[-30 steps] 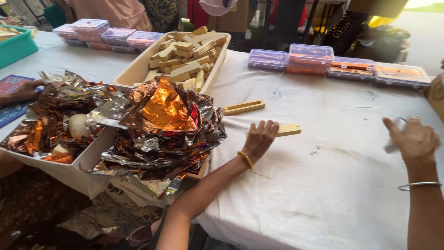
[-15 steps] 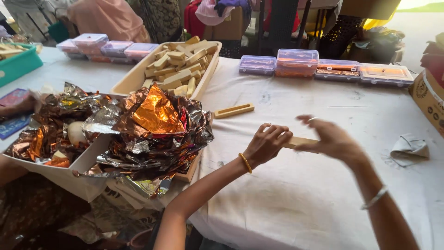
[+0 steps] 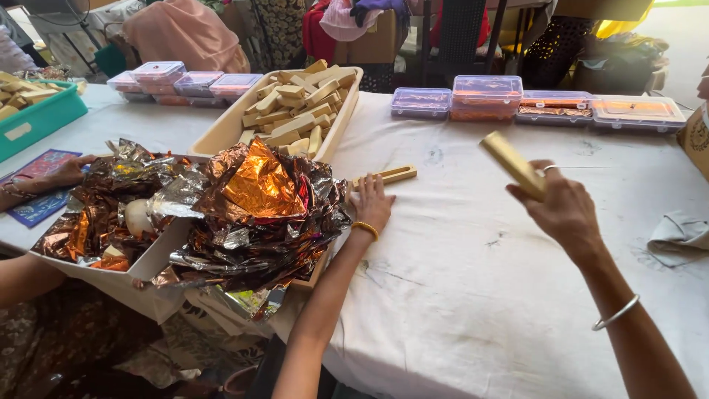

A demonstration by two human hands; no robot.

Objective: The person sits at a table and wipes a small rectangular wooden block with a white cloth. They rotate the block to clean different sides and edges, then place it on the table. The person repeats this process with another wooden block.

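We grip the tan wooden bar (image 3: 512, 164) in our right hand (image 3: 563, 208), its long axis running from 10 to 4 o'clock; our left hand (image 3: 369, 204) rests open at 9 o'clock, just beside the foil pile (image 3: 251, 214)

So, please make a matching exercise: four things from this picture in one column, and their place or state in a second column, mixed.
Things:
1. right hand
2. left hand
3. crumpled foil
4. lidded plastic boxes

Places or states:
a. lined up along the far edge of the white tablecloth
b. heaped over a tray
c. raised, holding a tan bar
d. resting flat on the cloth, beside the foil

Pairs: 1-c, 2-d, 3-b, 4-a
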